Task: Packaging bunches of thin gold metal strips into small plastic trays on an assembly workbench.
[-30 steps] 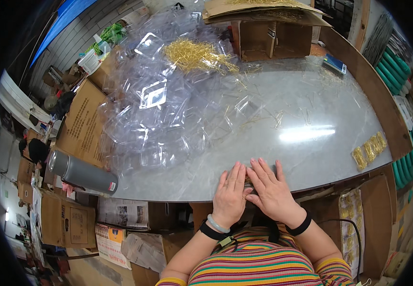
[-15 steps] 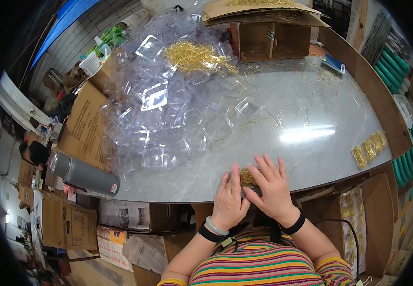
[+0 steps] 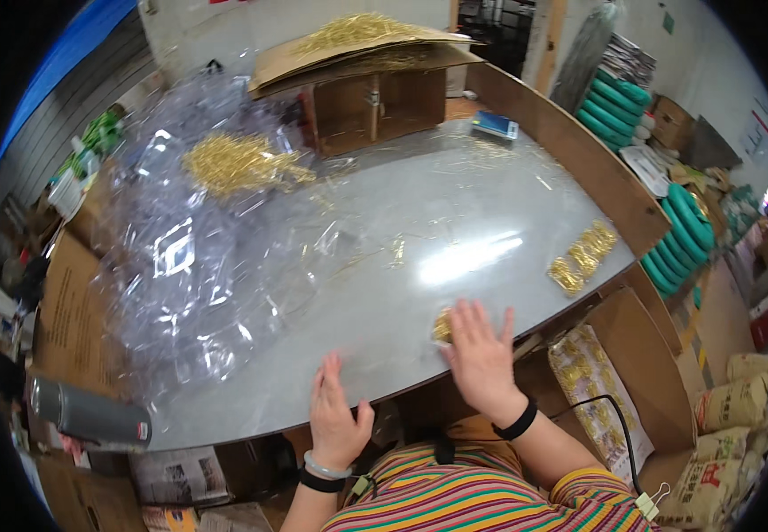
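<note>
My right hand (image 3: 483,365) is over the table near its front edge, fingers stretched forward. Between its thumb and index finger sits a small clear box of thin gold wire pieces (image 3: 442,326), partly covered by the hand. My left hand (image 3: 338,421) is apart from it to the left, slightly blurred, fingers extended and nothing in them. Filled clear boxes (image 3: 583,257) of the same gold pieces stand in a row at the table's right edge. A heap of loose gold wire pieces (image 3: 235,166) rests on the clear plastic boxes (image 3: 176,257) piled at the left.
A grey bottle (image 3: 91,410) lies at the left front corner. Cardboard compartments (image 3: 375,111) stand at the back, with more gold pieces on top. A blue box (image 3: 495,126) is by the brown board edging (image 3: 570,151). Loose wires are scattered across the grey tabletop (image 3: 357,310).
My hands have separated. The right one has moved the small filled box rightward, closer to the row of filled boxes; the left has drawn away from it. The view has turned to the right.
</note>
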A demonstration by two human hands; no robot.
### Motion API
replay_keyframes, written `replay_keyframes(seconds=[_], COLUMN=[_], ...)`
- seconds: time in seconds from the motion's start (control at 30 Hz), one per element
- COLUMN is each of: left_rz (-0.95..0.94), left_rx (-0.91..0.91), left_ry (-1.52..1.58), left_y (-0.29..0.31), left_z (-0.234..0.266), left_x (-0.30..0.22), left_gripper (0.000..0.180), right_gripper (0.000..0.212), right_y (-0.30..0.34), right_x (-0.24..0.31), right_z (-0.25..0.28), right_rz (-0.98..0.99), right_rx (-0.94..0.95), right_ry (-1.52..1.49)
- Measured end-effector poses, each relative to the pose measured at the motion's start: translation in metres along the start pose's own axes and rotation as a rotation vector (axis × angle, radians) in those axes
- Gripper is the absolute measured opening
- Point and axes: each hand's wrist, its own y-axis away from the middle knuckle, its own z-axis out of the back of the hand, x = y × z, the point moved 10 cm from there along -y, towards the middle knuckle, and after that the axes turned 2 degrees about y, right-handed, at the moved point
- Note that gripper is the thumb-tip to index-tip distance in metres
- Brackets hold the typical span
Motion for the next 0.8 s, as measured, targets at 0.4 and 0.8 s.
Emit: replay_keyframes(seconds=[0.4, 0.8], left_rz=[0.014, 0.051], left_rx=[0.034, 0.076], left_ry=[-0.063, 0.002], left_y=[-0.005, -0.026], left_z=[0.000, 0.013], left_x=[-0.008, 0.000], left_gripper=[0.080, 0.068], right_gripper=[0.062, 0.041], right_y=[0.002, 0.045], right_x=[-0.153, -0.261], right_z=[-0.006, 0.046], right_rz=[-0.417, -0.605], right_rx=[-0.087, -0.438], right_ry=[0.146, -0.263])
